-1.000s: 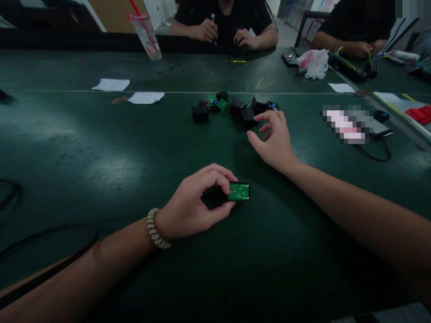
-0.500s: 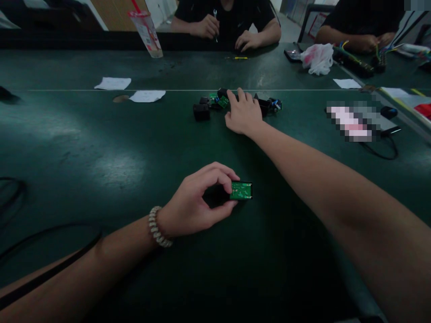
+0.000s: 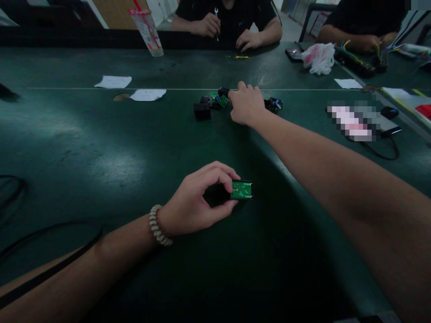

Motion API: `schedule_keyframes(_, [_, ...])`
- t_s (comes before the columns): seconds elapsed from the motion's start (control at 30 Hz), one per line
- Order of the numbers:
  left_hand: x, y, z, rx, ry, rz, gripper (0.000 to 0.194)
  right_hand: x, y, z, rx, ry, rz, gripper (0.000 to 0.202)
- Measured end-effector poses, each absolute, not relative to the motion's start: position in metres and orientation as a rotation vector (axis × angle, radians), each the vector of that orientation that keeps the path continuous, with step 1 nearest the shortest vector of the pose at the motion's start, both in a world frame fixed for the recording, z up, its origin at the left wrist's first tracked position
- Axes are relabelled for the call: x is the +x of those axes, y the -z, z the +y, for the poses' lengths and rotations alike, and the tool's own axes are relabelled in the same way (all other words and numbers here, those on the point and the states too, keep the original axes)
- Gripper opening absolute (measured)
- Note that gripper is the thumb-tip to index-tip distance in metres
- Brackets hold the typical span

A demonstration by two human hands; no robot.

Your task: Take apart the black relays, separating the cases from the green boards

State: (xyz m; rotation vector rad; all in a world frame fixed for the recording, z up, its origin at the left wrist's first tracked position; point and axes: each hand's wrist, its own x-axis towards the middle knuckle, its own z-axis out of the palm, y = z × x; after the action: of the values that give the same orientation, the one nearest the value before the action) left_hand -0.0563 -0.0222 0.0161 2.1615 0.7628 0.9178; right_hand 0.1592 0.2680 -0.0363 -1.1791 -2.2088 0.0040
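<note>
My left hand (image 3: 202, 197) is closed around a small green circuit board in a black casing (image 3: 242, 190), pinching it by its left end just over the table. Farther off, my right hand (image 3: 246, 104) reaches into a row of small electronic parts. Its fingers are curled downward, and whatever lies under them is hidden. To the left of that hand are black box-shaped parts (image 3: 202, 111) and a bare green circuit board (image 3: 218, 99). On its right side sits a black part with blue and white bits (image 3: 275, 104).
Across the dark green table (image 3: 101, 143), one person's hand holds a wrench (image 3: 216, 24); another person's hands are by wires at far right. A cup with a red straw (image 3: 147, 33), paper slips (image 3: 148, 94), a plastic bag (image 3: 318, 58) and cables (image 3: 50, 229) lie about.
My right hand has shifted slightly right and away from me, and its spread fingers have curled down among the parts. My left hand keeps its hold on the cased circuit board.
</note>
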Motion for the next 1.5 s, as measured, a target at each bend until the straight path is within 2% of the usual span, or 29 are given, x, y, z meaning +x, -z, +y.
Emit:
schedule_keyframes(0.27, [-0.057, -0.016, -0.022, 2.162, -0.911, 0.765, 0.02, 0.164, 0.033, 0.255, -1.104, 0.071, -2.155, 0.05])
schedule_keyframes(0.47, [-0.056, -0.016, -0.021, 2.175, -0.928, 0.743, 0.02, 0.141, 0.028, 0.256, -1.163, 0.037, -2.334, 0.061])
schedule_keyframes(0.53, [-0.055, -0.016, -0.021, 2.175, -0.925, 0.743, 0.02, 0.133, 0.027, 0.255, -1.258, 0.048, -2.412, 0.056])
schedule_keyframes(0.73, [-0.056, -0.016, -0.021, 2.166, -0.909, 0.741, 0.021, 0.124, 0.019, 0.244, -1.376, 0.222, -2.501, 0.021])
schedule_keyframes(0.8, [-0.057, -0.016, -0.021, 2.165, -0.907, 0.739, 0.021, 0.125, 0.017, 0.242, -1.372, 0.208, -2.487, 0.017])
schedule_keyframes(0.97, [-0.057, -0.016, -0.022, 2.171, -0.922, 0.736, 0.02, 0.128, 0.016, 0.237, -1.33, 0.156, -2.356, 0.03])
schedule_keyframes(1.07, [-0.056, -0.017, -0.022, 2.175, -0.925, 0.734, 0.02, 0.123, 0.015, 0.232, -1.297, 0.153, -2.355, 0.052])
schedule_keyframes(1.13, [-0.056, -0.017, -0.022, 2.177, -0.917, 0.735, 0.02, 0.12, 0.015, 0.229, -1.287, 0.107, -2.481, 0.057])
schedule_keyframes(1.33, [-0.057, -0.016, -0.021, 2.174, -0.907, 0.735, 0.02, 0.119, 0.016, 0.228, -1.22, 0.198, -2.629, 0.027])
schedule_keyframes(1.5, [-0.057, -0.016, -0.021, 2.169, -0.894, 0.748, 0.021, 0.122, 0.017, 0.206, -1.009, 0.166, -2.506, 0.023])
